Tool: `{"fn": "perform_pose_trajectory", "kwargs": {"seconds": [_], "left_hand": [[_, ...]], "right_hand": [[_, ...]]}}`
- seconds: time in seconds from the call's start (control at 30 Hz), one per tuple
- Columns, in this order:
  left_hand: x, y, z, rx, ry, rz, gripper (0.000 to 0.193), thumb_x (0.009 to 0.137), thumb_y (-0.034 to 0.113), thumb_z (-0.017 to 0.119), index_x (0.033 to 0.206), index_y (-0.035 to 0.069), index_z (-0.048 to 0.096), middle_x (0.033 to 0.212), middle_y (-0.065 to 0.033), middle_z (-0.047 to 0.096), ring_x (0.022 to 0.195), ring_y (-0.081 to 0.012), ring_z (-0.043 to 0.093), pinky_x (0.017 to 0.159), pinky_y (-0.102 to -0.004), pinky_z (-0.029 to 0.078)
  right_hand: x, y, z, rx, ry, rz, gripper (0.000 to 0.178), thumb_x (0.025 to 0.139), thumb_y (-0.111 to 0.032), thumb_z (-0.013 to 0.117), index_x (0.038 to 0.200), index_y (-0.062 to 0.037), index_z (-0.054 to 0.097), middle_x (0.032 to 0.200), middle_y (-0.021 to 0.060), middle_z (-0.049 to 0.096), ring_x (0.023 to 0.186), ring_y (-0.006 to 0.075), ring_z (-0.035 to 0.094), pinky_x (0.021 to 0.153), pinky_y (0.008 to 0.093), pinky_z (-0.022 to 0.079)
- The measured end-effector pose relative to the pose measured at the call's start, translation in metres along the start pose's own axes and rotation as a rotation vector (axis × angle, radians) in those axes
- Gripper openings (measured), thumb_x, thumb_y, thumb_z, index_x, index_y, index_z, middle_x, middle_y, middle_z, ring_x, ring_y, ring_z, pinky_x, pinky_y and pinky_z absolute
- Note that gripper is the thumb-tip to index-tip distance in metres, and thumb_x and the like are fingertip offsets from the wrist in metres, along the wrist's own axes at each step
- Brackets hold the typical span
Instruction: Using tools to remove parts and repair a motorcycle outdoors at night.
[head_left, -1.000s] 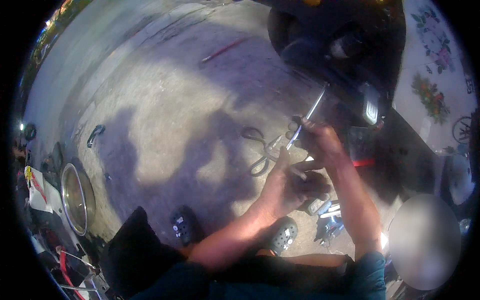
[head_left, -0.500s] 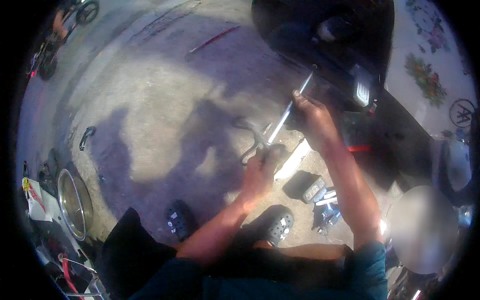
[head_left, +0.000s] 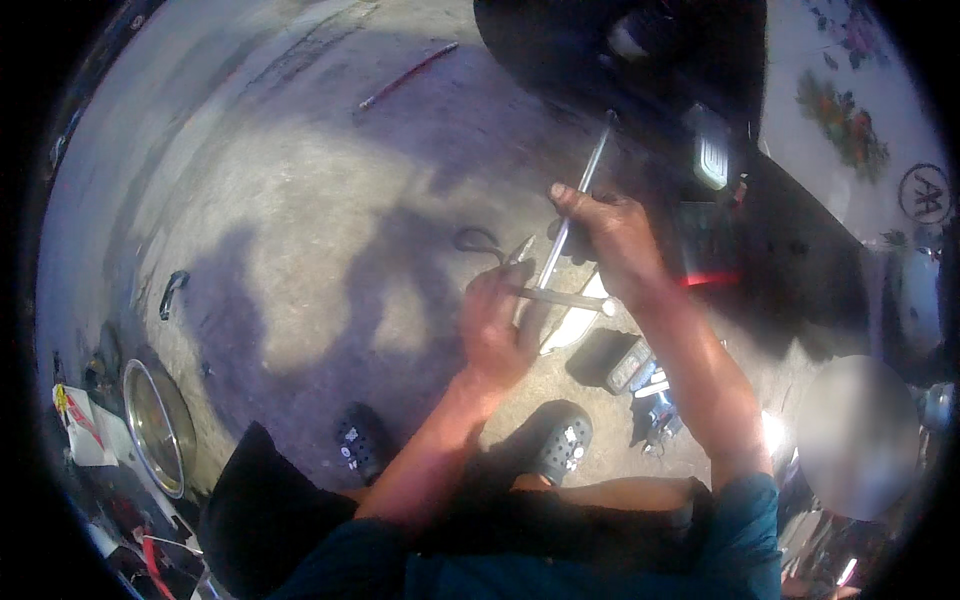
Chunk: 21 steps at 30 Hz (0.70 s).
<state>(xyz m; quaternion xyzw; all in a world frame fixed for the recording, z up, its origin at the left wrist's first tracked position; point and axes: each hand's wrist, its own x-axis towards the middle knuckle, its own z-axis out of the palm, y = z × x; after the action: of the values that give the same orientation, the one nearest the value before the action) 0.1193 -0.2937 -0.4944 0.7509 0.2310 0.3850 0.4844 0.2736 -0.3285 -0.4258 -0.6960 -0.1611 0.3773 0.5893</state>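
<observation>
Rod (head_left: 593,165), long and silver, slants across the space between the two hands, above the ground (head_left: 300,190), its far tip pointing up and away toward the dark bulk (head_left: 560,50) at upper right. A crossbar (head_left: 570,298) with a rounded end lies across the rod's lower part; whether the two are joined I cannot tell.

The right hand (head_left: 625,235) pinches the rod around its middle, thumb laid along the near side. The left hand (head_left: 495,325) is closed about the crossbar's left end, close to the rod; blur and shade hide the exact grip.

The step in hand looks to be steadying and turning the rod between both hands. The next move seems to call for a firm left hold on the crossbar, with the right hand loose enough to guide the rod, and for care over where the far tip points.

Just beyond the left hand are a dark loop (head_left: 478,240) and a pointed tip (head_left: 523,249), perhaps of one tool, partly hidden. Below the crossbar lies a white piece (head_left: 575,325); nearer the right forearm are a pale block (head_left: 628,366) and a blue item (head_left: 660,415). A metal bowl (head_left: 130,405) stands far left.
</observation>
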Motion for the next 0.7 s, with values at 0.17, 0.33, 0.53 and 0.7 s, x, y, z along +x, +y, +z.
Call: {"fn": "perform_pose_trajectory", "kwargs": {"seconds": [0.17, 0.33, 0.53, 0.7], "left_hand": [[0.005, 0.027, 0.003, -1.647, -0.122, -1.012, 0.039, 0.09, 0.037, 0.047, 0.103, 0.003, 0.059, 0.09, -0.01, 0.061, 0.086, -0.0266, 0.057, 0.077, -0.0396, 0.043], [0.014, 0.025, -0.002, -0.398, -0.003, 0.24, 0.055, 0.083, 0.035, 0.055, 0.116, -0.008, 0.049, 0.099, -0.0205, 0.058, 0.092, -0.0349, 0.056, 0.091, -0.0405, 0.039], [-0.005, 0.003, 0.001, 0.134, 0.133, 0.155, 0.032, 0.076, 0.014, 0.064, 0.101, -0.005, 0.055, 0.094, -0.0176, 0.058, 0.081, -0.0311, 0.054, 0.075, -0.0386, 0.043], [-0.001, 0.026, 0.005, -0.748, -0.039, -0.715, 0.026, 0.089, 0.025, 0.051, 0.093, 0.001, 0.058, 0.073, -0.01, 0.057, 0.067, -0.0216, 0.054, 0.063, -0.0348, 0.043]], "right_hand": [[0.007, 0.013, -0.009, 0.391, -0.251, 0.201, 0.039, 0.087, -0.026, 0.057, 0.109, 0.006, 0.055, 0.092, 0.0126, 0.062, 0.079, 0.0184, 0.059, 0.07, 0.0313, 0.048], [0.007, 0.011, -0.006, 0.201, -0.124, 0.124, 0.029, 0.082, -0.021, 0.064, 0.091, 0.0062, 0.061, 0.077, 0.0104, 0.062, 0.065, 0.0176, 0.059, 0.06, 0.0309, 0.048], [-0.002, -0.007, -0.004, -0.03, -0.05, 0.078, 0.029, 0.077, -0.025, 0.069, 0.082, 0.0025, 0.061, 0.073, 0.0088, 0.061, 0.059, 0.0148, 0.057, 0.051, 0.0276, 0.046], [0.003, -0.008, 0.006, 0.125, -0.072, 0.127, 0.025, 0.081, -0.023, 0.064, 0.084, 0.001, 0.061, 0.076, 0.0092, 0.062, 0.065, 0.0149, 0.059, 0.057, 0.028, 0.048]]}}
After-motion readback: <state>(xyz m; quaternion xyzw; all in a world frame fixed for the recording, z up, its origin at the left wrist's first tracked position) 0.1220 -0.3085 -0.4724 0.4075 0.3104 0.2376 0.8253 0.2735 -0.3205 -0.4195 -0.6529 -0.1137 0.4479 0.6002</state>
